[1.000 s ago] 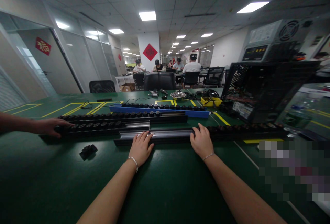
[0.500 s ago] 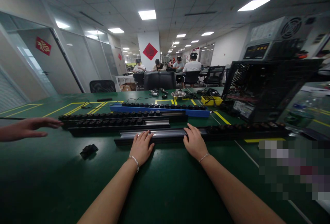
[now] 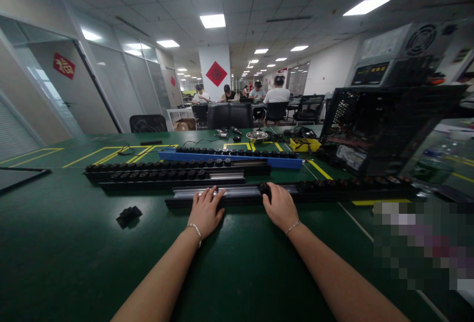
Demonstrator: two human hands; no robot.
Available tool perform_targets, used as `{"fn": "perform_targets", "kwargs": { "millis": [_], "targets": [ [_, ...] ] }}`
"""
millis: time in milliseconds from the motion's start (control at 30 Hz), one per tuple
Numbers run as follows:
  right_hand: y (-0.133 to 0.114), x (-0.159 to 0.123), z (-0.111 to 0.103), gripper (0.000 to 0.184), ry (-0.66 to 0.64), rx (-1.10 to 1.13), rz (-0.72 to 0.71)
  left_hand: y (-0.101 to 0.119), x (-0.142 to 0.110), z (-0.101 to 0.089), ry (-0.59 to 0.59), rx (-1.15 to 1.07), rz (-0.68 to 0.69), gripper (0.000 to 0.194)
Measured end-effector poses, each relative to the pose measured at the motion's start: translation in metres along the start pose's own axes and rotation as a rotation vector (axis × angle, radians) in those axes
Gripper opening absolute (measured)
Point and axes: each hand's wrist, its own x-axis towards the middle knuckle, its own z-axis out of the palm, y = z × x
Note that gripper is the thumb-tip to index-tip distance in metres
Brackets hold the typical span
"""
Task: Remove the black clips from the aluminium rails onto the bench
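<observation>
A long black rail (image 3: 237,202) with a silver inner track (image 3: 237,192) lies across the table in front of me. My left hand (image 3: 206,209) rests on its left part, fingers spread over the track and holding nothing. My right hand (image 3: 280,205) is closed round a small black wheel-like piece (image 3: 264,188) on the track. Right of that hand, a row of similar black pieces (image 3: 344,184) sits along the rail. One loose black piece (image 3: 129,217) lies on the table to the left.
Behind are two more black rails with pieces, the nearer rail (image 3: 170,183) and farther rail (image 3: 252,169), then a blue rail (image 3: 285,163). A metal bowl (image 3: 256,137), yellow tray (image 3: 305,145) and open computer case (image 3: 385,129) stand beyond. A dark-edged panel (image 3: 22,179) is at left.
Another person's hand at the left has gone from view, and a dark-edged panel now shows there. The black piece at my right hand shows more clearly. My hands have barely moved.
</observation>
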Motion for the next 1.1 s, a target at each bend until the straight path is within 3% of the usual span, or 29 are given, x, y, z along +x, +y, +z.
{"fn": "perform_targets", "kwargs": {
  "millis": [467, 667, 867, 1100],
  "targets": [
    [-0.014, -0.002, 0.002, 0.052, -0.119, 0.075, -0.137, 0.029, 0.003, 0.003, -0.001, 0.025, 0.208, 0.057],
    [-0.018, -0.003, 0.004, 0.057, -0.194, 0.101, -0.183, 0.043, 0.009, 0.007, -0.036, 0.061, 0.169, 0.064],
    [-0.015, -0.004, 0.003, 0.061, -0.244, 0.056, -0.225, 0.07, 0.02, 0.013, -0.062, 0.058, 0.068, 0.068],
    [-0.002, -0.006, 0.007, 0.061, -0.128, -0.116, -0.054, 0.085, 0.026, 0.01, -0.099, 0.062, -0.049, 0.069]
  ]
}}
